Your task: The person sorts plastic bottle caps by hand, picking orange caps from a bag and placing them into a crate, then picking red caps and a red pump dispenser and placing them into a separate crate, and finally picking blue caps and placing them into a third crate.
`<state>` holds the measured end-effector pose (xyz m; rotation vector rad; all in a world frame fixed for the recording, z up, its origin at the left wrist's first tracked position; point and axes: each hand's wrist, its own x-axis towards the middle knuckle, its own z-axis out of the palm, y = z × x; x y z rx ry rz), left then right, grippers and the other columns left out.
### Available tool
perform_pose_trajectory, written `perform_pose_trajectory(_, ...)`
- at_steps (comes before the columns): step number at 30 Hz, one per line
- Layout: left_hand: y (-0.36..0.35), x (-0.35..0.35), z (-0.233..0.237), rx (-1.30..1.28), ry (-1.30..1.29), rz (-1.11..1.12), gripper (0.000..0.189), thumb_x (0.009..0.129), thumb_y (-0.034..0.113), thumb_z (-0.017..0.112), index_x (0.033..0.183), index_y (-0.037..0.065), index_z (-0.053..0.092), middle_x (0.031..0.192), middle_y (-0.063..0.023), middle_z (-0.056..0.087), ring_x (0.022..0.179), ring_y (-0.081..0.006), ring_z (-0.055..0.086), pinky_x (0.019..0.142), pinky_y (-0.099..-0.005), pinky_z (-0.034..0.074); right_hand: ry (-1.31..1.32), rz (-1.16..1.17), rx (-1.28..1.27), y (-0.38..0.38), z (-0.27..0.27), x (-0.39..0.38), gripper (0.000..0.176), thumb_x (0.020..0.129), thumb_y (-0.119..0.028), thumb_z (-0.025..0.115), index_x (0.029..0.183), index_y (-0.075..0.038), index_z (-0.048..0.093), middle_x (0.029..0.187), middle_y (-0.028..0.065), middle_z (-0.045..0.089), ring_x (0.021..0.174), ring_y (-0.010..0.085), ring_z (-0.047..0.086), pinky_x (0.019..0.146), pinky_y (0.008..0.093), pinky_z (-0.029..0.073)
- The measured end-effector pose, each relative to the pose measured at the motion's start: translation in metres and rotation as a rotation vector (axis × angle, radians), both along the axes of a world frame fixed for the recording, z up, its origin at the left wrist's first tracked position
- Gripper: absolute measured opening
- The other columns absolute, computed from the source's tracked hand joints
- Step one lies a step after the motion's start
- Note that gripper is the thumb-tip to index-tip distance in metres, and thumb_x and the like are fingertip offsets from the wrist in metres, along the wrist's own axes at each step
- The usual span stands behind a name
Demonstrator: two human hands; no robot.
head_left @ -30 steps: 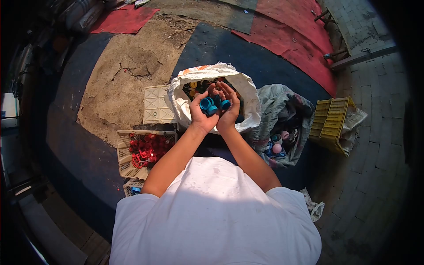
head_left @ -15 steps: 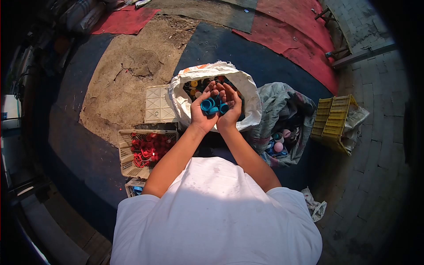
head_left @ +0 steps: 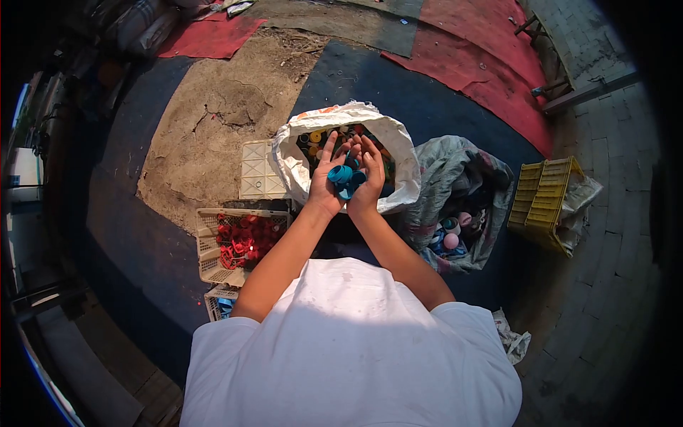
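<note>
My left hand (head_left: 324,186) and my right hand (head_left: 371,186) are cupped side by side, palms up, over the mouth of a white woven sack (head_left: 400,153). Several teal plastic bottle caps (head_left: 341,174) rest in the hollow between both palms, some with their rings showing. The fingers point away from me and curl a little. Inside the sack below, a heap of mixed caps (head_left: 313,138) shows yellow, black and orange, partly hidden by my hands.
Left of the sack stand a beige crate (head_left: 210,265) of red plastic pieces (head_left: 245,240) and an overturned pale crate (head_left: 257,171). To the right are a grey-green sack (head_left: 434,167) holding mixed plastic pieces and a yellow crate (head_left: 535,193) on its side.
My cupped hands have parted slightly and the left fingers have straightened. The teal caps have shifted within the palms. The whole view has moved a little.
</note>
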<state>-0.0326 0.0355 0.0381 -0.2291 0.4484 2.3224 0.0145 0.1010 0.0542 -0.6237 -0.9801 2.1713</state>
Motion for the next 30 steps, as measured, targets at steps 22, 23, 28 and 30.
perform_pose_trajectory(22, -0.016, 0.050, 0.003, -0.071, -0.024, 0.375, 0.050, 0.101, 0.037, 0.040, 0.132, 0.000, 0.054, 0.140, -0.0189, 0.057, 0.137, -0.0359, 0.050, 0.116, -0.0502, 0.037, 0.025, 0.283, -0.246, -0.007, -0.026, 0.028, 0.052, 0.097, -0.027, 0.047, 0.140, 0.001, 0.054, 0.140, 0.0160, 0.056, 0.133, 0.0266, 0.052, 0.116, 0.0398, 0.038)
perform_pose_trajectory(23, -0.017, 0.054, 0.004, -0.113, 0.016, 0.372, 0.053, 0.102, 0.042, 0.040, 0.131, 0.001, 0.054, 0.140, -0.0177, 0.057, 0.138, -0.0334, 0.049, 0.116, -0.0493, 0.037, 0.024, 0.303, -0.240, -0.009, -0.027, 0.031, 0.053, 0.097, -0.028, 0.048, 0.141, 0.001, 0.053, 0.141, 0.0157, 0.055, 0.134, 0.0266, 0.051, 0.116, 0.0400, 0.037)
perform_pose_trajectory(28, -0.037, 0.070, 0.014, -0.098, 0.034, 0.456, 0.050, 0.102, 0.041, 0.040, 0.131, 0.003, 0.052, 0.142, -0.0156, 0.056, 0.138, -0.0308, 0.050, 0.115, -0.0505, 0.038, 0.101, 0.390, -0.218, -0.025, -0.008, 0.039, 0.060, 0.096, -0.025, 0.046, 0.149, 0.002, 0.040, 0.151, 0.0174, 0.046, 0.139, 0.0276, 0.046, 0.117, 0.0423, 0.037)
perform_pose_trajectory(30, -0.049, 0.077, 0.014, -0.090, 0.012, 0.501, 0.050, 0.102, 0.041, 0.040, 0.131, 0.003, 0.053, 0.142, -0.0154, 0.056, 0.137, -0.0306, 0.050, 0.115, -0.0507, 0.038, 0.090, 0.427, -0.250, -0.036, -0.010, 0.045, 0.062, 0.095, -0.025, 0.049, 0.150, 0.002, 0.038, 0.152, 0.0192, 0.045, 0.141, 0.0283, 0.044, 0.118, 0.0429, 0.036)
